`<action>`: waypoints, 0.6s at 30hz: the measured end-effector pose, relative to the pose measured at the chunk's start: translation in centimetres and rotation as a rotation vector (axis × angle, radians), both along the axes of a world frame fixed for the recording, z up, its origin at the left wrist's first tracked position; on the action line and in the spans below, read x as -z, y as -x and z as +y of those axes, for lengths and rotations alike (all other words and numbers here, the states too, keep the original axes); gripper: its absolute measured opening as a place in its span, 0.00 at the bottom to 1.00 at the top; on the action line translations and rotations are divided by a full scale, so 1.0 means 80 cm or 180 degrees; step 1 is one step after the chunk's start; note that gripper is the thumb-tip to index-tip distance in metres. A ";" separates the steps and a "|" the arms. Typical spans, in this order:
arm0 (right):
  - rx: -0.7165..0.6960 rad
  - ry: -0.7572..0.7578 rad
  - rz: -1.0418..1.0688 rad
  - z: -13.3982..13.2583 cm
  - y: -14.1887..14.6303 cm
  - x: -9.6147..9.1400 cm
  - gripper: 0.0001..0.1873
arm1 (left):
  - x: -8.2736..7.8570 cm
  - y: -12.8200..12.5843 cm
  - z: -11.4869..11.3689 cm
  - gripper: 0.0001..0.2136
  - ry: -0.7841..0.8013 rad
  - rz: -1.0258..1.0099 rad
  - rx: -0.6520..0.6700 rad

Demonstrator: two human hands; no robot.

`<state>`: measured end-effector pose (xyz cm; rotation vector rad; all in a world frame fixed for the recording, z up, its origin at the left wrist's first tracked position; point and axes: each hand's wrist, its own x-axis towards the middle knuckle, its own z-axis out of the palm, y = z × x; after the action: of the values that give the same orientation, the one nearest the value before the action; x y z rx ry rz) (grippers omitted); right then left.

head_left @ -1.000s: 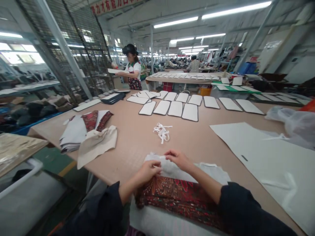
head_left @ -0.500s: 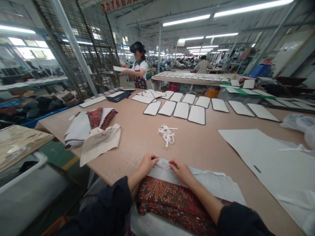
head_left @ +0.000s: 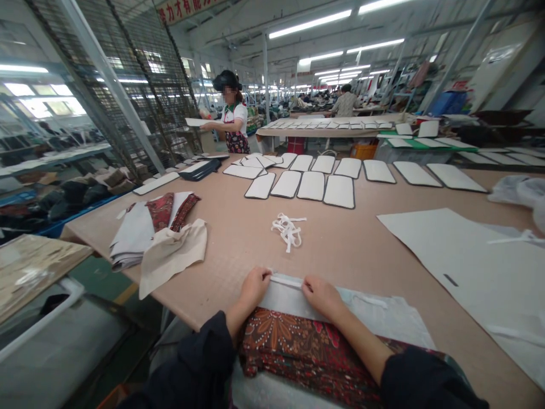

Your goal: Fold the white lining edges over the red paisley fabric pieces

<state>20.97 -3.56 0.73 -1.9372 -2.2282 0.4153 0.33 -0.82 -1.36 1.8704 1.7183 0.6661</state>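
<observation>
Since the earlier frames, both hands had slid apart along the top edge of the white piece, from a bunched meeting point to a flat, spread hold. The left hand (head_left: 254, 286) pinched the left end of a narrow white strip (head_left: 286, 280) that ran along that edge, fingers closed on it, while the right hand (head_left: 322, 295) pinched the same strip further right, fingers likewise closed on it. The strip lay stretched straight between the two hands. It lay along the far edge of a white fabric panel (head_left: 374, 315), which lay flat on the near part of the tan worktable (head_left: 349, 250), directly in front of the person. A red patterned cloth (head_left: 306, 352) covered the near part of that panel, under both forearms, and hung over the table's front edge. A small tangle of white tape (head_left: 288, 228) lay on the table beyond the hands, well apart from them. To the left sat a stack of cut fabric pieces (head_left: 140, 227) with a cream cloth (head_left: 172, 255) draped over its near side. Farther back, white rounded panels (head_left: 298, 184) with dark edging lay in rows. A large white sheet (head_left: 460, 261) covered the table on the right. At the table's far end a co-worker (head_left: 232, 122) stood holding a flat white piece.
</observation>
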 end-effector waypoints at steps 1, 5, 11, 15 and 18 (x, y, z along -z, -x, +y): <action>0.0031 -0.0001 -0.0034 0.000 0.000 -0.001 0.14 | 0.001 -0.001 0.000 0.10 0.0008 0.0017 -0.0047; 0.0115 0.0018 -0.0043 0.002 -0.002 -0.002 0.15 | 0.003 -0.004 -0.001 0.09 -0.0028 0.0107 -0.0203; 0.0140 0.0175 0.0217 0.006 -0.008 0.004 0.13 | 0.001 -0.008 -0.004 0.09 -0.0091 0.0296 -0.0200; 0.0220 0.0174 0.0101 0.006 -0.005 0.006 0.13 | -0.003 -0.010 -0.005 0.08 -0.0020 0.0407 -0.0196; 0.0250 0.0168 0.0000 0.005 -0.002 0.006 0.13 | -0.004 -0.011 -0.005 0.08 -0.0024 0.0453 -0.0178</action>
<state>21.17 -3.13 0.29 -2.0432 -2.1537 0.4674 1.23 -1.21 -1.04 1.9217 1.8657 0.5735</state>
